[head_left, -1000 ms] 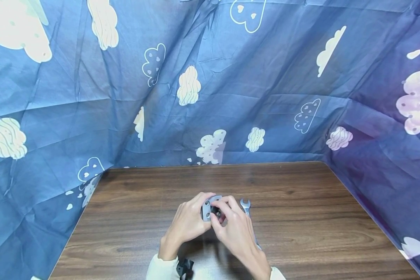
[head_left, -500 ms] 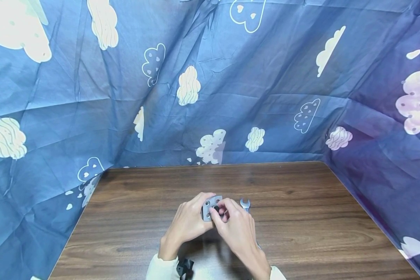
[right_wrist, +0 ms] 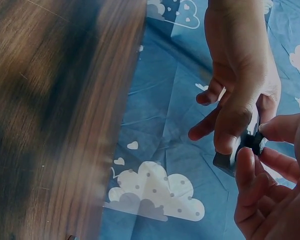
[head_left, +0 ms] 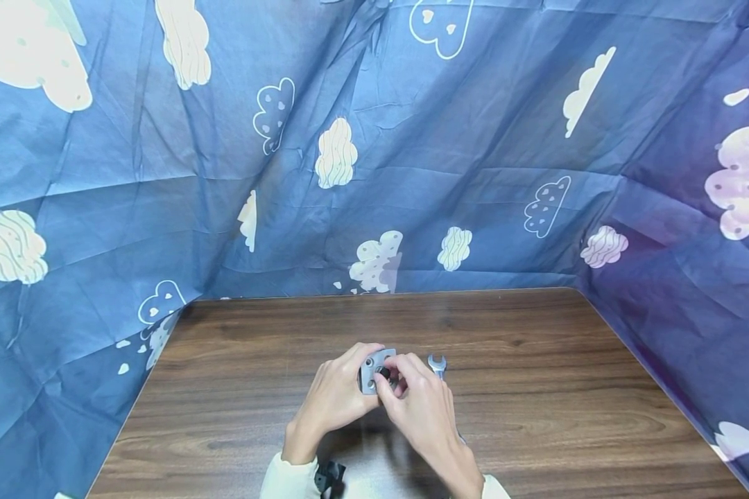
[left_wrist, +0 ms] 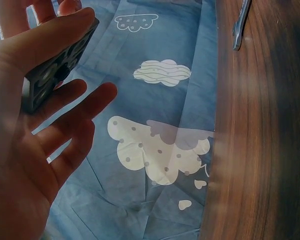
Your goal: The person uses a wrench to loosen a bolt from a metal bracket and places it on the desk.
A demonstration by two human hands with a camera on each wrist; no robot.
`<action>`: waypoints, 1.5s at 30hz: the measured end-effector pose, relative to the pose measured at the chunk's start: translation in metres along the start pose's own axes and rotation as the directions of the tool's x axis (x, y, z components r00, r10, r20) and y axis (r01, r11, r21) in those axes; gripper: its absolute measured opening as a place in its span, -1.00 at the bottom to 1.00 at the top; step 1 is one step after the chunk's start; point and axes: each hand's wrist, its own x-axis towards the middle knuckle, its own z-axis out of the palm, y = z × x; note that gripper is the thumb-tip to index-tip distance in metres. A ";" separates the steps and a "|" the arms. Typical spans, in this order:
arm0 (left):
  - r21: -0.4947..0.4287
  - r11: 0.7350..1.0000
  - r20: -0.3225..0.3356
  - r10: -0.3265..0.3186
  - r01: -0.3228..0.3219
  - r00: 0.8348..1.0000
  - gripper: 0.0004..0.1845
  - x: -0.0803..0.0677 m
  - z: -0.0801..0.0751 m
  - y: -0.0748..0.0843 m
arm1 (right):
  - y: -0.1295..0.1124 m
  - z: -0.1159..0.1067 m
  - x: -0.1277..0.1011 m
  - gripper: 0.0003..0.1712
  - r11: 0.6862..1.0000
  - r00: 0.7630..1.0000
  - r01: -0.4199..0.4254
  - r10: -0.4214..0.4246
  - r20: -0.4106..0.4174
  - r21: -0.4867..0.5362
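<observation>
We've got the small grey metal block with holes at lower centre, left hand gripping it, right hand pinching a black knob on its right-facing side.

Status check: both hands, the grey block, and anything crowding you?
Left hand grips grey perforated block above the table. Right hand pinches small black part at block's face. Wrench lies just right, not touching the block.

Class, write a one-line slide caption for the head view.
Over a wooden table, the left hand holds a grey holed block; the right hand pinches its black knob, wrench alongside.
</observation>
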 end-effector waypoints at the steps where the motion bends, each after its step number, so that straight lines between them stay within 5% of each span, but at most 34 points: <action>1: 0.002 1.000 0.001 0.000 0.000 1.000 -0.33 0.000 0.000 0.000 | 0.000 0.000 0.000 -0.78 1.000 1.000 0.005 -0.005 0.000 0.001; 35: 0.021 1.000 -0.001 0.018 -0.018 1.000 -0.38 0.000 -0.001 0.001 | 0.002 -0.001 -0.002 -0.70 0.995 0.996 0.093 -0.093 0.016 0.020; 45: 0.021 1.000 -0.002 -0.001 0.001 1.000 -0.33 0.000 -0.002 0.001 | 0.001 -0.001 -0.002 -0.64 1.000 1.000 0.011 -0.011 0.010 -0.009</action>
